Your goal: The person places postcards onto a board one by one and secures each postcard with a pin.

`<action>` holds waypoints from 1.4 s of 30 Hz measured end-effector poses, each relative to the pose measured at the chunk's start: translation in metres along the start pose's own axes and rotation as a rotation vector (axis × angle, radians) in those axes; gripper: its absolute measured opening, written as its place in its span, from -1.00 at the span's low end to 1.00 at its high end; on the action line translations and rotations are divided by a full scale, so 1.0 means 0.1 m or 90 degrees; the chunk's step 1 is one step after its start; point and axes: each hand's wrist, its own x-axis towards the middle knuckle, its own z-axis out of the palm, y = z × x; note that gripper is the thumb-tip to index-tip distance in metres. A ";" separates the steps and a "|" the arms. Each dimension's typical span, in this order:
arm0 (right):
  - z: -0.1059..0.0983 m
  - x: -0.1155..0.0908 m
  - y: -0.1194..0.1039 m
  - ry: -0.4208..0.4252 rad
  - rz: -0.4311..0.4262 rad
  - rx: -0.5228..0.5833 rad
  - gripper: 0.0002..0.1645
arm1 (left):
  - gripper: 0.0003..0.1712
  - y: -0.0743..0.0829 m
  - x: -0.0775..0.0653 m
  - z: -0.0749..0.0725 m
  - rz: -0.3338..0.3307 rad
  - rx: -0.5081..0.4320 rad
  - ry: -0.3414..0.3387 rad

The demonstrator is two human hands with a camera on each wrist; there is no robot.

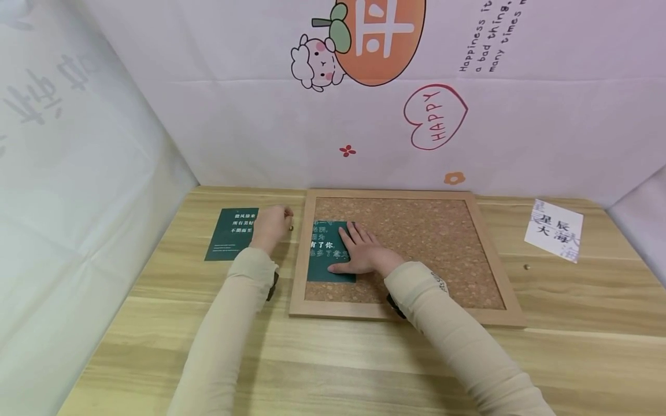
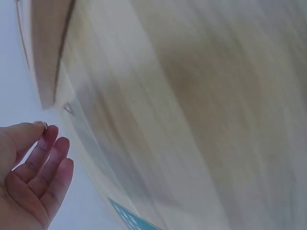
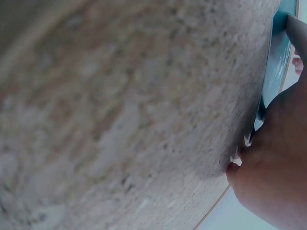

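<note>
My right hand point(image 1: 366, 254) lies with fingers spread on a dark green card point(image 1: 325, 271), pressing it against the left part of a cork board point(image 1: 416, 248) in a wooden frame. White Chinese lettering runs across the card. Left of the frame, my left hand point(image 1: 270, 228) is raised over the table. Between its thumb and index finger it pinches a small metallic thumbtack point(image 2: 45, 125), only partly showing. A small gold tack point(image 1: 291, 228) appears beside that hand in the head view. In the right wrist view, my right hand point(image 3: 273, 163) hides much of the card.
Another green card point(image 1: 224, 240) lies on the table point(image 1: 291, 370) at left, partly covered by my left hand. To the right of the board are a white lettered card point(image 1: 554, 231) and a small gold tack point(image 1: 527, 267). A printed white backdrop point(image 1: 250, 133) stands behind the table.
</note>
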 end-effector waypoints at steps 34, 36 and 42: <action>0.02 0.10 0.03 -0.034 0.031 -0.024 0.20 | -0.73 0.63 0.02 0.29 -0.054 -0.304 -0.068; 0.01 0.08 0.02 -0.031 0.029 -0.023 0.19 | -0.73 0.63 0.02 0.29 -0.052 -0.301 -0.072; 0.00 0.04 0.00 -0.025 0.025 -0.018 0.19 | -0.72 0.66 0.01 0.28 -0.042 -0.257 -0.082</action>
